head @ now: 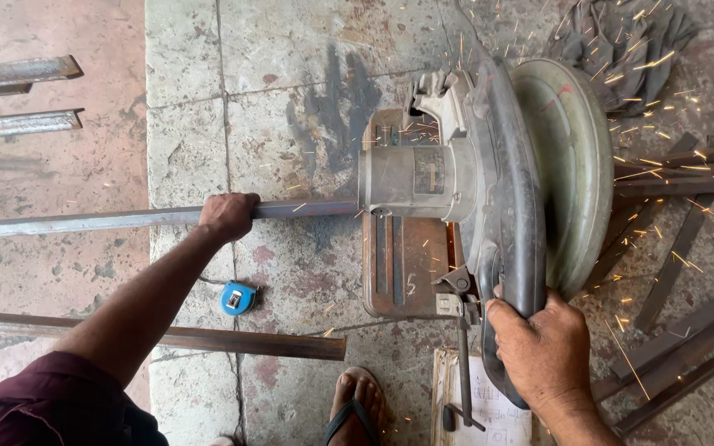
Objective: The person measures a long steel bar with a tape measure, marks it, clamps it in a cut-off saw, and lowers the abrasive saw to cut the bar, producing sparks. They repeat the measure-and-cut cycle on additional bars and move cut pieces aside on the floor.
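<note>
Steel sparks spray toward two o'clock off the chop saw (489, 182), the biggest thing I see, sitting right of centre. Long square tube (109, 220) runs from nine o'clock into its vise; I'd keep it pinned flat and feed slowly. Left hand (229, 216) clamps the tube, right hand (543, 347) grips the saw handle. Blue tape measure (238, 298) lies at seven o'clock; white printed paper (493, 413) at six.

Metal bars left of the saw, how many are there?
4: two at the top-left edge, one under the left hand feeding the saw, one lower down. Cut pieces right of the saw uncounted.
</note>
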